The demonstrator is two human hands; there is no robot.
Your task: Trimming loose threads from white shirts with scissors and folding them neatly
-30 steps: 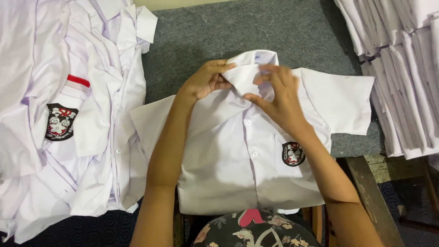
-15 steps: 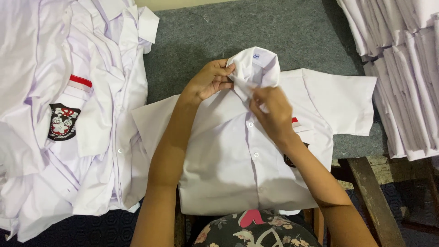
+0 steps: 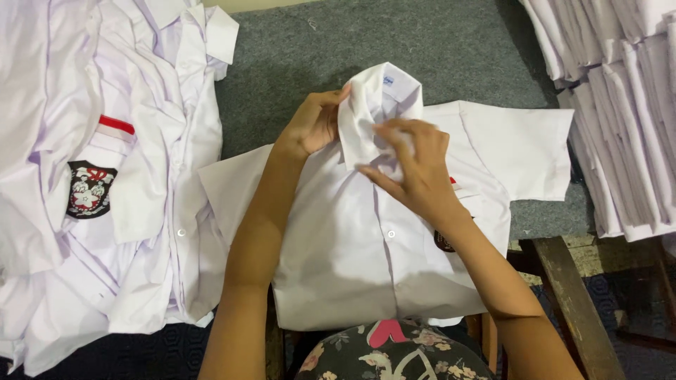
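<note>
Head view: both hands, left hand (image 3: pixel 313 123) and right hand (image 3: pixel 415 172), pinch the white short-sleeved cotton shirt's (image 3: pixel 352 246) collar (image 3: pixel 373 102); sleeves below it lie unfolded.

**Both hands up front, fingers pinching**

So both bare forearms come in from the bottom of the view and angle toward each other. The left hand (image 3: pixel 313 123) sits a bit further out, wrist bent, fingers curled in with the tips pinched together. The right hand (image 3: pixel 415 172) is nearer, back of the hand facing up, fingers spread and bent down, thumb pointing left. The two hands sit close, not touching.
</note>
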